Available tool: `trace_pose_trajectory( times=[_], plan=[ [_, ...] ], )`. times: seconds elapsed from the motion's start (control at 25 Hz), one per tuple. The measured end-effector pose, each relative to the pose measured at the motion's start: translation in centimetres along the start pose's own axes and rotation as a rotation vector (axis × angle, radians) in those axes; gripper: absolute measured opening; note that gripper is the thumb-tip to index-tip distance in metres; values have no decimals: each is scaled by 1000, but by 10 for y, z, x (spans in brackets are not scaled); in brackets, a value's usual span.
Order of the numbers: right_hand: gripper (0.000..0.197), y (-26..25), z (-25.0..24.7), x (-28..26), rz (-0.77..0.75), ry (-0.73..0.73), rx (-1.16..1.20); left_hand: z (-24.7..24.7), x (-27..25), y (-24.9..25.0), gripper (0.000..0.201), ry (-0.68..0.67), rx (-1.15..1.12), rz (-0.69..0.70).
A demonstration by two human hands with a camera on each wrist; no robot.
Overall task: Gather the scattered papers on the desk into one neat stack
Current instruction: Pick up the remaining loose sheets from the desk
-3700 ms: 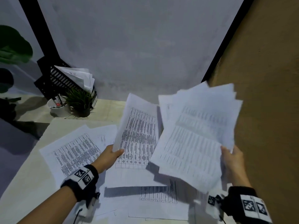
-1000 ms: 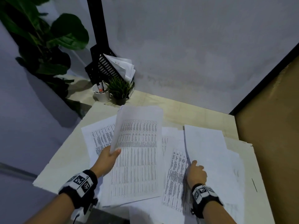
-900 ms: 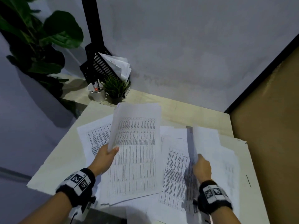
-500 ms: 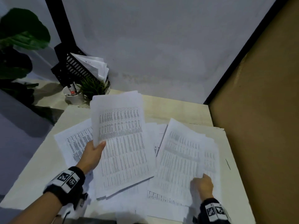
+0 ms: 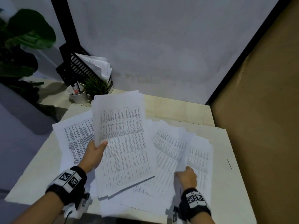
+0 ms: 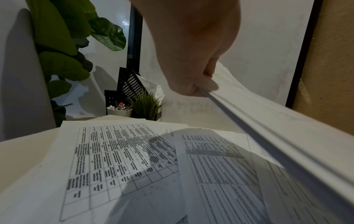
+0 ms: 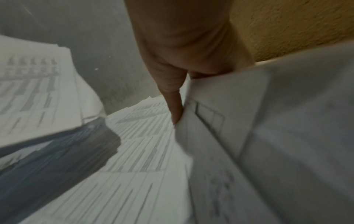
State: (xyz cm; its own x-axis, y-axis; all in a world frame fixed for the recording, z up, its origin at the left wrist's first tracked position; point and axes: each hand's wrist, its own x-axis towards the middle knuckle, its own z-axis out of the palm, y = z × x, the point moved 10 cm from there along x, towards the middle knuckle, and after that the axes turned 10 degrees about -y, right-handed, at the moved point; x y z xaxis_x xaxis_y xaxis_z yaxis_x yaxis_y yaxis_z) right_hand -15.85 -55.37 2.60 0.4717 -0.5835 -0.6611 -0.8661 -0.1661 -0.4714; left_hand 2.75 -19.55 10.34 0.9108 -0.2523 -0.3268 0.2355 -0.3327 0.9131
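Note:
My left hand (image 5: 95, 152) pinches the left edge of a thick bundle of printed sheets (image 5: 123, 139) and holds it tilted above the desk; in the left wrist view the hand (image 6: 193, 78) grips the bundle's edge (image 6: 268, 144). My right hand (image 5: 186, 175) holds the near edge of a smaller bundle of sheets (image 5: 197, 152) at the right, partly lifted; the right wrist view shows the forefinger (image 7: 175, 104) against those sheets (image 7: 249, 136), blurred. More printed sheets (image 5: 76, 138) lie spread flat on the pale desk (image 5: 40, 168) under both bundles.
A black file rack (image 5: 76, 67) with papers, a white pen cup (image 5: 77, 96) and a small potted plant (image 5: 95, 88) stand at the back left. A large leafy plant (image 5: 24, 38) is beyond the left edge. A brown wall (image 5: 262, 110) borders the desk's right side.
My right hand put its big bundle down on the right of the desk, then took hold of sheets there and lifts their near edge. My left hand kept its bundle raised.

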Motion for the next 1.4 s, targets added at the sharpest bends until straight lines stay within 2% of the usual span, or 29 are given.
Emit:
trace_pose_trajectory(
  times=[0.08, 0.16, 0.24, 0.32, 0.4, 0.52, 0.68, 0.76, 0.84, 0.92, 1.12, 1.4],
  plan=[
    [53, -4, -16, -2, -70, -6, 125, -3, -4, 2, 16, 11, -39, 17],
    [51, -3, -43, -2, -95, 51, 176, -10, -8, -2, 17, 25, -54, 24],
    [48, -1, -55, 0, -98, 81, 106, -18, -10, -11, 17, 34, -31, 11],
    [48, -1, -47, 5, -105, 29, 2, -16, -13, -16, 10, 32, -21, -21],
    [40, -3, -44, 9, -119, 15, -26, -8, -14, -14, 8, 25, -14, -20],
    [32, -4, -64, 9, -100, 108, 22, -1, -15, -6, 11, 19, 11, 6],
    [32, -3, -51, 15, -106, 6, -32, 7, -13, -4, 26, 5, 20, 14],
    [35, -6, -54, 18, -78, 39, -89, 9, -16, 1, 23, -5, 15, 34],
    [36, -13, -72, 14, -83, 151, -118, 8, -16, 1, 18, -20, 29, 30],
    [39, -24, -90, 6, -164, 263, -128, 1, -16, -3, 15, -3, 26, 14],
    [24, -40, -109, -25, -363, 330, -118, -8, -16, -9, 16, 2, 14, 19],
    [22, -54, -151, -35, -452, 336, -106, 0, -12, -13, 12, -12, -3, -9]
  ],
)
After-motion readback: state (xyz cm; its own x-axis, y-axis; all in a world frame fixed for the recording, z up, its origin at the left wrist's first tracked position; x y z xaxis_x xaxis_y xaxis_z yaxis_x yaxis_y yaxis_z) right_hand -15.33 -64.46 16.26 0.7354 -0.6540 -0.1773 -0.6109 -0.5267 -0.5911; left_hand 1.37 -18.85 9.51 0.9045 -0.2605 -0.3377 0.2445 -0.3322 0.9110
